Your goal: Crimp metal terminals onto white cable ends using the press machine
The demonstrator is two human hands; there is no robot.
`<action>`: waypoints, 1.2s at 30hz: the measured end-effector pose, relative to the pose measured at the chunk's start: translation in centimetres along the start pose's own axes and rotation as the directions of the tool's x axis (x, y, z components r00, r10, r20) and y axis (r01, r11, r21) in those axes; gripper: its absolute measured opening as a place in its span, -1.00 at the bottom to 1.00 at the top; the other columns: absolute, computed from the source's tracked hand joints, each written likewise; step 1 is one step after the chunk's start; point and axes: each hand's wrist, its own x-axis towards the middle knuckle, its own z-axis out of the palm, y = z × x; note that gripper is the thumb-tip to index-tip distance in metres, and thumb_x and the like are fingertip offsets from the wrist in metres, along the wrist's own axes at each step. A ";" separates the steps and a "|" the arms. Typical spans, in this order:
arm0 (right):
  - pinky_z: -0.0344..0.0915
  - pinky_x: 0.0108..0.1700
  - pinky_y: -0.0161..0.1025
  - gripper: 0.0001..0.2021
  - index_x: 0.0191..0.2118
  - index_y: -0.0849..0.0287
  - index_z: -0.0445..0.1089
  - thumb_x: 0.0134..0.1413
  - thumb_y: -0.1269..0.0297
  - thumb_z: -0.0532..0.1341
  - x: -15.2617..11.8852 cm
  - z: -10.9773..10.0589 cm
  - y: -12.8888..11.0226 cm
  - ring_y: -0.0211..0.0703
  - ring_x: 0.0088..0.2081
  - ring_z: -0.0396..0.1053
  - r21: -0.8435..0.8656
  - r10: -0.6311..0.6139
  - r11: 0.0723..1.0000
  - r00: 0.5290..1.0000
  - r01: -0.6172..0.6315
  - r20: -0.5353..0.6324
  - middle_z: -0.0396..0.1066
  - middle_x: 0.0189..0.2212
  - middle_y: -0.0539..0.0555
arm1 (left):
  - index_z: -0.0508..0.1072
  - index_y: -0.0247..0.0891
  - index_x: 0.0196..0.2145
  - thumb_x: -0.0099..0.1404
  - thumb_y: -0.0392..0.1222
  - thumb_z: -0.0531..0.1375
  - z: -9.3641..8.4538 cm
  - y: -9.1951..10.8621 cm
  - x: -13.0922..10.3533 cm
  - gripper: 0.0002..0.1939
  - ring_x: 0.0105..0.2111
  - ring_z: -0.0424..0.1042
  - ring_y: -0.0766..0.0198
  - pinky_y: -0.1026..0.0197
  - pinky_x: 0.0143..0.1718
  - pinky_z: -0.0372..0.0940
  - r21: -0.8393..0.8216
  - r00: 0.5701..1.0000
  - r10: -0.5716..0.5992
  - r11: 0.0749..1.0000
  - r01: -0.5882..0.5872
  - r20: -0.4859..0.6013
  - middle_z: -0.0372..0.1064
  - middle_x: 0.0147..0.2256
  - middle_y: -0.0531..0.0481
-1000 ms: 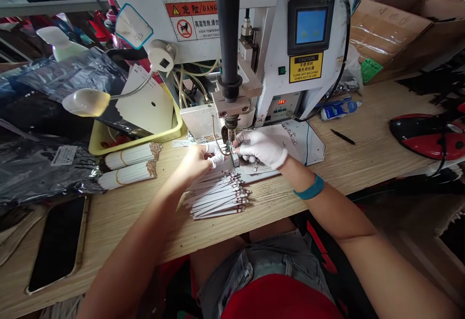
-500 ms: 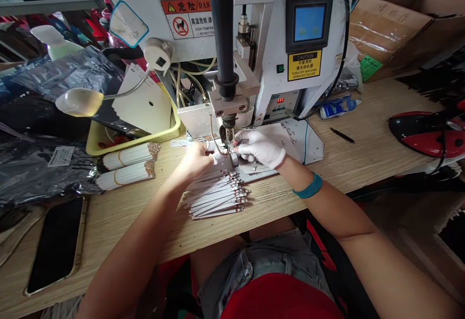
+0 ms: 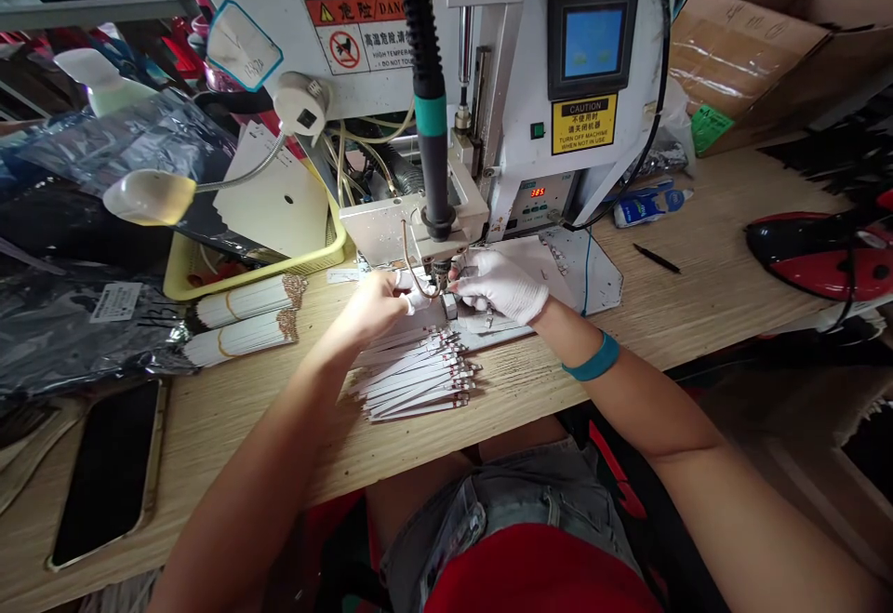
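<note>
My left hand point(image 3: 380, 306), with white covers on some fingertips, is pinched on something I cannot make out, just left of the machine's lowered tip point(image 3: 439, 271). My right hand point(image 3: 503, 286), in a white glove, is closed at the right side of that tip; what its fingers hold is too small to tell. The black handle with a teal band point(image 3: 431, 116) rises above the tip. In front of my hands, a spread pile of thin white strips point(image 3: 419, 380) with small metal ends lies on the wooden table point(image 3: 335, 450).
Two banded white bundles point(image 3: 241, 339) lie left, beside a yellow basket point(image 3: 307, 264). A phone point(image 3: 108, 473) is at the far left. A lamp point(image 3: 150, 197) juts over the basket. Rightward are a pen point(image 3: 657, 258), a red-black object point(image 3: 823, 255) and a cardboard box point(image 3: 753, 55).
The machine's black handle and head have moved down between my hands, bringing the teal band lower. The red display digits differ. Both hands have stayed nearly in place.
</note>
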 end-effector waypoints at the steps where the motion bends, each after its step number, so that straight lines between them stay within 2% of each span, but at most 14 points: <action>1: 0.02 -0.72 -0.41 -0.84 -0.37 0.18 0.31 -0.12 0.41 0.30 0.0 0.0 0.1 -0.40 -0.63 0.14 0.003 -0.003 1.000 1.000 0.003 0.007 0.27 -0.54 -0.04 | 0.36 -0.29 -0.63 -0.01 -0.17 0.19 0.0 0.0 0.0 -0.84 -0.57 0.17 0.34 0.28 -0.53 0.06 -0.002 1.000 0.009 1.000 -0.009 0.005 0.20 -0.66 0.08; 6: 0.04 -0.71 -0.42 -0.85 -0.37 0.17 0.29 -0.11 0.41 0.28 0.1 0.2 0.1 -0.42 -0.64 0.11 -0.009 -0.016 1.000 1.000 0.016 0.017 0.27 -0.56 -0.06 | 0.37 -0.30 -0.63 0.01 -0.19 0.18 0.2 0.1 0.1 -0.85 -0.57 0.17 0.36 0.29 -0.53 0.06 0.000 0.999 0.038 0.999 -0.038 0.006 0.24 -0.63 0.07; 9: 0.02 -0.72 -0.41 -0.85 -0.36 0.16 0.29 -0.09 0.37 0.29 -0.1 -0.1 -0.1 -0.42 -0.66 0.08 -0.041 -0.019 0.999 1.000 0.020 0.021 0.25 -0.58 -0.08 | 0.38 -0.30 -0.62 0.02 -0.17 0.20 -0.1 0.5 -0.1 -0.83 -0.57 0.19 0.34 0.30 -0.53 0.06 0.059 1.000 0.019 0.998 -0.020 0.004 0.24 -0.63 0.07; 11: 0.06 -0.70 -0.38 -0.85 -0.33 0.17 0.32 -0.07 0.35 0.28 -0.1 -0.8 -0.4 -0.39 -0.65 0.12 -0.096 -0.040 0.995 0.999 0.040 0.007 0.29 -0.56 -0.06 | 0.41 -0.31 -0.60 0.04 -0.14 0.21 -0.7 1.0 -0.6 -0.82 -0.57 0.19 0.35 0.30 -0.53 0.07 0.136 1.000 0.009 0.991 -0.013 0.025 0.27 -0.62 0.06; 13: 0.15 -0.63 -0.34 -0.86 -0.29 0.18 0.36 -0.03 0.32 0.25 -0.1 -1.8 -0.8 -0.33 -0.60 0.21 -0.223 -0.111 0.970 0.991 0.093 -0.070 0.36 -0.51 -0.01 | 0.46 -0.31 -0.55 0.07 -0.11 0.21 -1.5 1.5 -1.4 -0.80 -0.57 0.20 0.36 0.31 -0.53 0.08 0.215 0.998 -0.007 0.977 -0.006 0.060 0.32 -0.59 0.05; 16: 0.30 -0.42 -0.25 -0.88 -0.30 0.20 0.46 0.00 0.33 0.22 -0.1 -2.9 -1.0 -0.16 -0.40 0.38 -0.535 -0.303 0.830 0.932 0.158 -0.196 0.47 -0.41 0.07 | 0.56 -0.29 -0.42 0.10 -0.04 0.21 -2.4 2.0 -2.5 -0.75 -0.55 0.28 0.32 0.31 -0.52 0.13 0.315 0.981 -0.080 0.949 0.020 0.177 0.41 -0.54 0.02; 18: 0.33 -0.26 -0.20 -0.85 -0.31 0.18 0.52 0.00 0.36 0.20 0.2 -3.0 -0.7 -0.08 -0.26 0.42 -0.695 -0.384 0.704 0.902 0.147 -0.198 0.51 -0.33 0.08 | 0.59 -0.26 -0.33 0.13 -0.05 0.19 -2.3 2.0 -2.8 -0.73 -0.52 0.34 0.29 0.31 -0.49 0.18 0.385 0.960 -0.130 0.922 0.026 0.247 0.47 -0.49 0.01; 20: 0.31 -0.19 -0.19 -0.79 -0.28 0.14 0.55 0.01 0.40 0.17 0.7 -2.7 -0.1 -0.08 -0.20 0.42 -0.782 -0.415 0.607 0.895 0.139 -0.163 0.53 -0.27 0.06 | 0.59 -0.25 -0.30 0.15 -0.14 0.15 -1.7 1.6 -2.7 -0.75 -0.48 0.37 0.28 0.31 -0.45 0.21 0.481 0.975 -0.095 0.877 -0.013 0.200 0.50 -0.44 -0.01; 22: 0.29 -0.20 -0.21 -0.76 -0.26 0.11 0.56 0.01 0.41 0.15 1.3 -2.4 0.5 -0.09 -0.22 0.41 -0.840 -0.424 0.523 0.900 0.147 -0.106 0.53 -0.26 0.03 | 0.56 -0.29 -0.36 0.12 -0.26 0.10 -0.9 1.1 -2.3 -0.77 -0.45 0.37 0.26 0.29 -0.43 0.21 0.618 0.997 0.012 0.784 -0.055 0.075 0.49 -0.41 -0.06; 25: 0.24 -0.24 -0.22 -0.77 -0.31 0.10 0.56 0.02 0.41 0.14 2.0 -2.3 1.1 -0.10 -0.26 0.37 -0.899 -0.407 0.413 0.913 0.142 -0.042 0.50 -0.29 0.03 | 0.48 -0.32 -0.45 0.06 -0.37 0.06 0.1 0.5 -1.7 -0.81 -0.43 0.37 0.20 0.25 -0.43 0.20 0.772 0.993 0.121 0.632 -0.069 -0.010 0.44 -0.39 -0.12; 28: 0.20 -0.26 -0.23 -0.77 -0.34 0.12 0.53 0.02 0.44 0.11 1.9 -2.6 1.1 -0.13 -0.29 0.33 -0.916 -0.386 0.381 0.922 0.128 -0.032 0.47 -0.31 0.04 | 0.43 -0.29 -0.44 0.07 -0.40 0.02 0.6 0.1 -1.6 -0.80 -0.39 0.39 0.18 0.24 -0.39 0.22 0.804 0.989 0.145 0.586 -0.100 0.017 0.42 -0.34 -0.13; 31: 0.18 -0.25 -0.24 -0.77 -0.33 0.11 0.52 0.04 0.45 0.11 1.6 -2.6 0.8 -0.14 -0.29 0.32 -0.919 -0.381 0.371 0.924 0.130 -0.022 0.46 -0.30 0.04 | 0.43 -0.30 -0.34 0.08 -0.42 0.01 0.6 -0.1 -1.5 -0.76 -0.35 0.40 0.15 0.21 -0.36 0.24 0.839 0.987 0.157 0.532 -0.112 0.033 0.41 -0.30 -0.14; 34: 0.18 -0.26 -0.24 -0.81 -0.26 0.10 0.52 0.09 0.36 0.15 1.5 -2.1 0.8 -0.13 -0.26 0.34 -0.924 -0.381 0.355 0.925 0.143 -0.003 0.46 -0.25 0.04 | 0.41 -0.30 -0.25 0.09 -0.46 0.00 0.7 0.0 -1.5 -0.69 -0.30 0.41 0.14 0.20 -0.31 0.25 0.866 0.986 0.162 0.486 -0.120 0.045 0.40 -0.23 -0.16; 36: 0.18 -0.28 -0.23 -0.84 -0.26 0.12 0.51 0.12 0.32 0.17 1.6 -1.6 1.0 -0.12 -0.25 0.35 -0.936 -0.377 0.326 0.926 0.134 0.001 0.46 -0.23 0.07 | 0.40 -0.32 -0.27 0.12 -0.46 -0.02 0.8 0.0 -1.4 -0.71 -0.25 0.40 0.12 0.19 -0.27 0.26 0.881 0.982 0.178 0.451 -0.140 0.065 0.39 -0.20 -0.19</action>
